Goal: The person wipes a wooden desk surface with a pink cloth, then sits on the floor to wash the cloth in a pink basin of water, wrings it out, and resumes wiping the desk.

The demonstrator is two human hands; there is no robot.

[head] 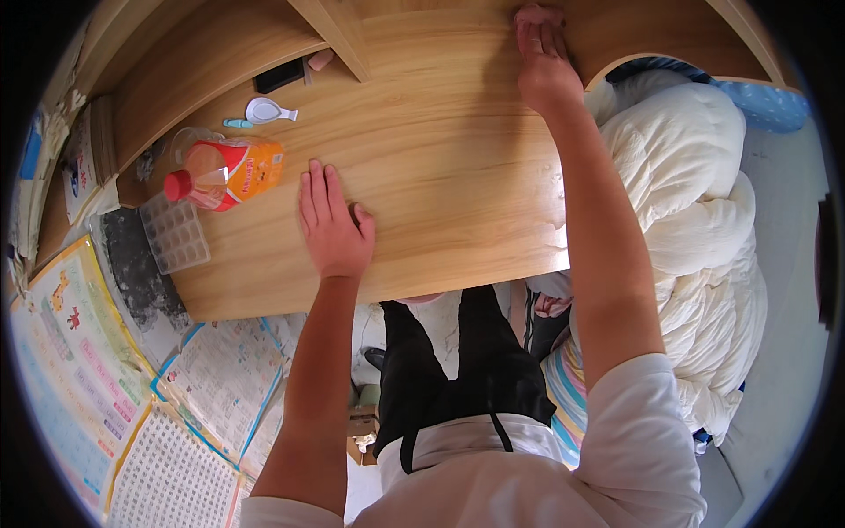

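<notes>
My left hand (335, 228) lies flat on the wooden desktop (436, 191), fingers slightly apart, holding nothing. Far forward, near the back right of the desk, my right hand (549, 69) presses a pink cloth (538, 14) to the wood. Its fingers cover part of the cloth. Left of my left hand stands a clear plastic bottle (231, 173) with a red cap and an orange label bearing writing. Behind it are a white spoon-shaped holder (264, 110) and a small light-blue object (236, 123).
A clear compartment tray (173, 231) sits at the desk's left edge. Under the shelf lie a black flat object (280, 76) and a pink block (321, 60). A white quilt (686, 171) is heaped beyond the right edge. Printed posters (221, 383) cover the left side.
</notes>
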